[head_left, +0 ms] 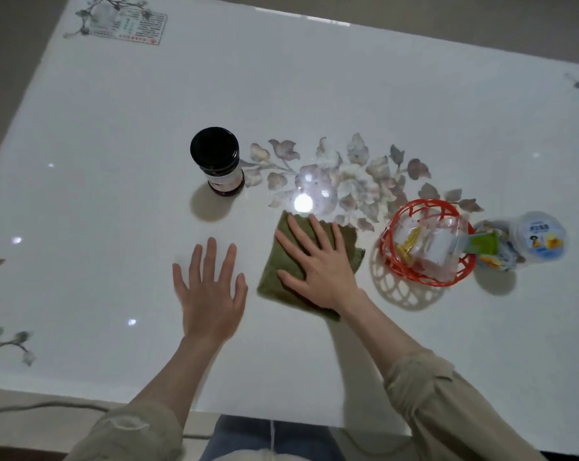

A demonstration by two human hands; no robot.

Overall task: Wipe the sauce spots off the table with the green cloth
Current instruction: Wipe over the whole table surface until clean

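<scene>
A folded green cloth (283, 261) lies flat on the glossy white table (115, 161), near the middle front. My right hand (318, 261) presses on top of it, palm down, fingers spread. My left hand (210, 294) rests flat on the bare table just left of the cloth, fingers apart, holding nothing. I cannot make out any sauce spots on the surface; a bright lamp reflection glares just beyond the cloth.
A dark jar with a black lid (218, 161) stands behind my left hand. To the right sit an orange plastic basket (398, 264) holding packets, a white tub (541, 236) and a green packet (484, 244). A card (131, 26) lies at the far left corner.
</scene>
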